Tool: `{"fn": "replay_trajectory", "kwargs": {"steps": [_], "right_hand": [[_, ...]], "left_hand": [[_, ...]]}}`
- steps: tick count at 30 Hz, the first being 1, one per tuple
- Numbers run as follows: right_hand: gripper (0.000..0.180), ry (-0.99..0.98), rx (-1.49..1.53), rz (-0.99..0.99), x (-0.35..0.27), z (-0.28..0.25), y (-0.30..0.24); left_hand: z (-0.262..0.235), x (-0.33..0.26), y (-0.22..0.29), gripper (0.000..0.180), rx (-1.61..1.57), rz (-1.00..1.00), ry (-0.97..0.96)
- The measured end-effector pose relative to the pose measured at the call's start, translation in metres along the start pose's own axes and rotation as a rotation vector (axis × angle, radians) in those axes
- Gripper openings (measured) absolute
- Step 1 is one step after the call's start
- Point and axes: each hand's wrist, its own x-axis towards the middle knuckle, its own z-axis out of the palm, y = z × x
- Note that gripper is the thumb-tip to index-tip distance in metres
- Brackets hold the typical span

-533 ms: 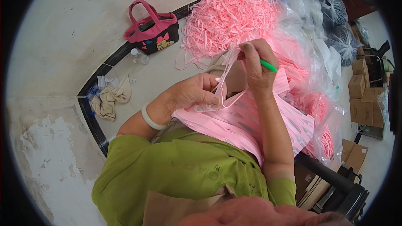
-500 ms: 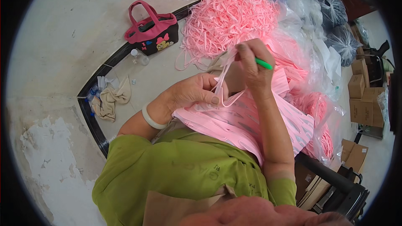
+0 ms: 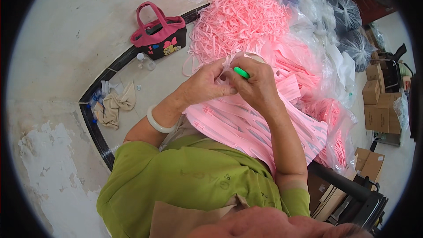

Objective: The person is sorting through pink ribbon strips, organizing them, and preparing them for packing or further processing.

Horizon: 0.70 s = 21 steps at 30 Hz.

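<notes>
My left hand (image 3: 203, 83), with a pale bangle on its wrist, pinches a thin pink strap (image 3: 228, 61). Right against it, my right hand (image 3: 259, 83) is closed, its fingertips meeting the left ones at the strap. A bright green tool handle (image 3: 241, 72) sticks out between the right fingers; the rest of that tool is hidden. Across my lap under both hands lie flat pink fabric strips (image 3: 246, 125), side by side with grey gaps between them.
Beyond my hands rises a large heap of pink straps (image 3: 242, 22). Clear plastic bags (image 3: 308, 13) and a bagged pink bundle (image 3: 328, 125) are at the right, with cardboard boxes (image 3: 376, 117) farther off. A pink-and-black tote (image 3: 161, 39), a bottle (image 3: 146, 62) and a beige cloth (image 3: 116, 105) lie left.
My right hand has come down and left with the green-handled tool, from above to meet my left hand. The strap stretched between them has shortened; my left hand has shifted slightly up.
</notes>
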Motion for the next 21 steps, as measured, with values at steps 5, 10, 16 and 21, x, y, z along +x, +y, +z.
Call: {"fn": "replay_trajectory", "kwargs": {"steps": [5, 10, 16, 21], "right_hand": [[0.010, 0.178, -0.191, -0.193, -0.007, -0.004, 0.000], [0.006, 0.715, -0.483, -0.111, -0.072, -0.081, 0.054], [0.010, 1.053, 0.445, 0.051, -0.094, -0.160, 0.052], [0.026, 0.590, 0.564, 0.347, -0.011, -0.088, 0.059]], "left_hand": [[0.003, 0.007, -0.003, 0.049, -0.582, -0.031, 0.148], [-0.023, 0.012, -0.024, 0.046, -1.024, -0.211, 0.247], [-0.031, 0.026, -0.022, 0.046, -0.973, -0.201, 0.107], [-0.048, 0.027, -0.044, 0.046, -0.851, -0.243, 0.048]]}}
